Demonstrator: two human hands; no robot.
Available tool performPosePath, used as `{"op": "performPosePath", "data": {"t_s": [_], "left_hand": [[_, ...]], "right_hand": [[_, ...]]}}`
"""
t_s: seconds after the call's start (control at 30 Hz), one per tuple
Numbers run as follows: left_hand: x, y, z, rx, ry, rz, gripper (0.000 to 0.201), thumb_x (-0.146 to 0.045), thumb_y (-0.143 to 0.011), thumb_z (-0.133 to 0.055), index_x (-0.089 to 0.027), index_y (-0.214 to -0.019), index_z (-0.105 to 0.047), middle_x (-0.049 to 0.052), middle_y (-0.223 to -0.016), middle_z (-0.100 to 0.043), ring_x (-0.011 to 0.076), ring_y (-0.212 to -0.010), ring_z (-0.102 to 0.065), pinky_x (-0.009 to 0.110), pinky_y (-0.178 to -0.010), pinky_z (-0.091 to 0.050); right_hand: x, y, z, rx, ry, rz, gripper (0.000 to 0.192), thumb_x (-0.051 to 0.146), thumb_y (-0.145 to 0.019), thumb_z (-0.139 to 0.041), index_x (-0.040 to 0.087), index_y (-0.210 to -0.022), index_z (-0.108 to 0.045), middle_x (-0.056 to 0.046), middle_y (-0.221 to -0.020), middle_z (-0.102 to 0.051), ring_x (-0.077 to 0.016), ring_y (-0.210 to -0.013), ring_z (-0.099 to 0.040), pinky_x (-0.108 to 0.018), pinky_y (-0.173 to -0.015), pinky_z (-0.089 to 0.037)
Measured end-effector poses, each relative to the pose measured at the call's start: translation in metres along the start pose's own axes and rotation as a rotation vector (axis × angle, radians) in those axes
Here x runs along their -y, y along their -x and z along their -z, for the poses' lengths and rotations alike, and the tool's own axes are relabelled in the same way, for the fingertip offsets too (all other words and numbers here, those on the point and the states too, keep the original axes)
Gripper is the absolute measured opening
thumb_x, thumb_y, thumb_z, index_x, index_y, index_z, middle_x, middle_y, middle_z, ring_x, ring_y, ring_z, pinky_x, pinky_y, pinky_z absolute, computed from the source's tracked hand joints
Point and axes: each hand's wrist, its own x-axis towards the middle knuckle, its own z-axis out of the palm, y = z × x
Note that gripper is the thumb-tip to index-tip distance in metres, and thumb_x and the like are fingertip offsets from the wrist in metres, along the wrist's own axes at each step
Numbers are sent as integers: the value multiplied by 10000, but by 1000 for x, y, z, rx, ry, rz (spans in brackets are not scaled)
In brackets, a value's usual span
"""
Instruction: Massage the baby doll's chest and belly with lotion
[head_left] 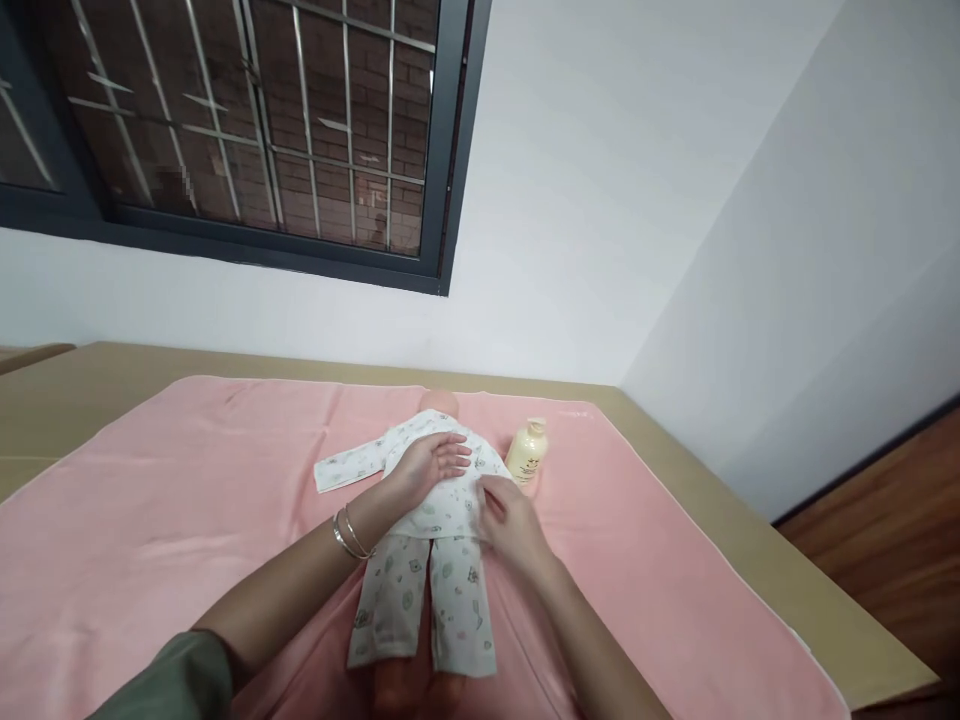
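Observation:
A baby doll (439, 403) lies on a pink blanket, its head away from me and bare feet toward me. It wears a white printed top (435, 515) and matching white printed pants (390, 600). One sleeve (349, 467) stretches flat to the left; the other is mostly hidden by my right hand. Across the chest rests my left hand (429, 466), open, with its fingers extended. My right hand (514, 520) is at the right side of the top, thumb and fingers closed on the cloth edge. A pale yellow bottle (526, 452) stands just beyond it.
The pink blanket (217, 480) covers much of a tan padded surface (675, 455). Behind it rise white walls (570, 200) and a dark-framed window (444, 200) with metal bars. Brown wood panelling (892, 530) is at the right.

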Motion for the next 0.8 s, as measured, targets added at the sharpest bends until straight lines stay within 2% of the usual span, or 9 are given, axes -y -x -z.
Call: {"op": "performPosePath", "data": {"t_s": [0.03,0.1,0.17,0.23,0.37,0.53,0.67,0.73,0.8], "left_hand": [[0,-4,1,-26,30,-2,210,-227,-846,-494,-110,-921,-651,114,-837,-697,181,-726,-682,287,-673,-550],[-6,-8,3,-69,52,-17,199,-209,-843,-492,-106,-913,-646,108,-821,-694,175,-711,-681,278,-658,-550],[-13,-8,7,-85,41,-31,193,-201,-840,-495,-101,-906,-646,106,-812,-693,172,-699,-681,270,-645,-547],[-20,-6,11,-87,24,-41,187,-195,-839,-496,-101,-899,-647,102,-804,-693,170,-685,-679,268,-640,-546],[-32,-4,23,-96,10,-86,194,-201,-845,-488,-103,-894,-649,98,-795,-693,174,-679,-678,282,-647,-549],[-42,-14,29,-137,44,-158,194,-204,-850,-488,-101,-875,-650,108,-787,-697,163,-668,-671,284,-670,-550],[-29,-32,7,-83,95,-54,208,-217,-864,-469,-100,-886,-640,123,-798,-695,177,-687,-677,282,-663,-551],[-14,-44,-12,-48,154,68,243,-248,-878,-459,-89,-938,-632,152,-853,-696,199,-752,-688,307,-708,-562],[3,-56,-31,-18,237,223,323,-284,-893,-439,-62,-1056,-607,203,-986,-681,235,-884,-689,344,-790,-564]], "right_hand": [[2,1,-14,104,45,106,487,200,-765,-548,204,-1249,-596,-97,-1349,-551,-275,-1272,-475,-477,-1052,-403],[5,6,-38,180,151,243,553,192,-737,-610,212,-1288,-564,-99,-1416,-487,-311,-1342,-387,-554,-1091,-324],[7,11,-52,121,226,315,468,143,-782,-571,219,-1243,-590,-90,-1395,-511,-299,-1341,-395,-587,-1103,-283],[5,14,-55,26,239,390,359,93,-843,-489,222,-1145,-634,-71,-1292,-602,-252,-1274,-484,-570,-1110,-293],[2,25,-36,-82,177,531,298,88,-869,-475,195,-1095,-637,-63,-1087,-702,-206,-1092,-619,-533,-1091,-362],[7,40,4,-58,125,561,305,95,-847,-507,231,-1083,-644,-21,-977,-728,-181,-953,-667,-515,-1104,-365],[-3,21,28,-141,154,501,318,125,-866,-476,250,-1099,-654,-27,-994,-726,-181,-972,-673,-499,-1082,-388],[-15,0,35,-273,170,392,337,154,-887,-439,247,-1130,-653,-50,-1037,-717,-192,-1007,-664,-485,-1052,-422],[-29,-23,37,-424,210,250,376,189,-907,-401,224,-1212,-619,-85,-1172,-669,-217,-1142,-601,-483,-1045,-429]]}}
